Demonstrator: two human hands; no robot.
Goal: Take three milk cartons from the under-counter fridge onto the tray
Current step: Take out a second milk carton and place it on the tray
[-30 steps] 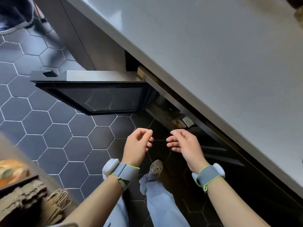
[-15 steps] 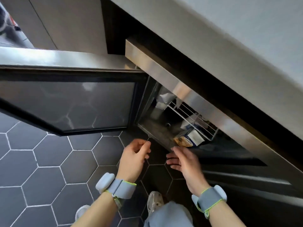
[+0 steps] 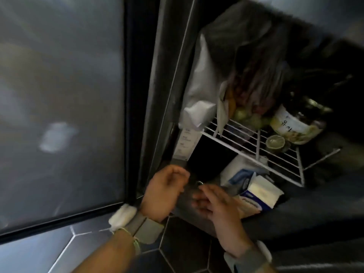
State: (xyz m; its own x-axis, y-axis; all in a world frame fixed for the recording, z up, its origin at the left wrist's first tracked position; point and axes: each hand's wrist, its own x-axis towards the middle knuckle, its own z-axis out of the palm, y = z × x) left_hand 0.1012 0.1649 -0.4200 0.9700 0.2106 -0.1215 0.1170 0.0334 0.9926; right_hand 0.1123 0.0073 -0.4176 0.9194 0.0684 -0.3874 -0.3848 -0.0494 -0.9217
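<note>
Down at floor level, the fridge [image 3: 197, 85] stands with its glass door [image 3: 61, 107] swung wide to the left of the opening. Everything is blurred by motion. Inside, a white wire shelf [image 3: 275, 154] carries a tub with a label [image 3: 293, 127], a small round jar [image 3: 274, 141] just in front of it, and some green fruit [image 3: 248, 117] behind, under a large dark bag [image 3: 248, 46]. A white pouch [image 3: 199, 89] leans against the fridge's left inner wall.

Below the wire shelf, on the fridge floor, stand two milk cartons [image 3: 256, 186], blue and white, touching each other; the nearer one sits at the front edge of the opening.

Both hands are at the fridge's lower front edge, left of the cartons. The left hand [image 3: 165, 190] is loosely curled, fingers bent inward, and holds nothing that can be made out. The right hand [image 3: 216, 205] is open with fingers spread and reaching toward the nearer carton, just short of it, gripping nothing. Each wrist wears a grey band [image 3: 137, 223]. Dark hexagonal floor tiles [image 3: 177, 243] show beneath the arms.
</note>
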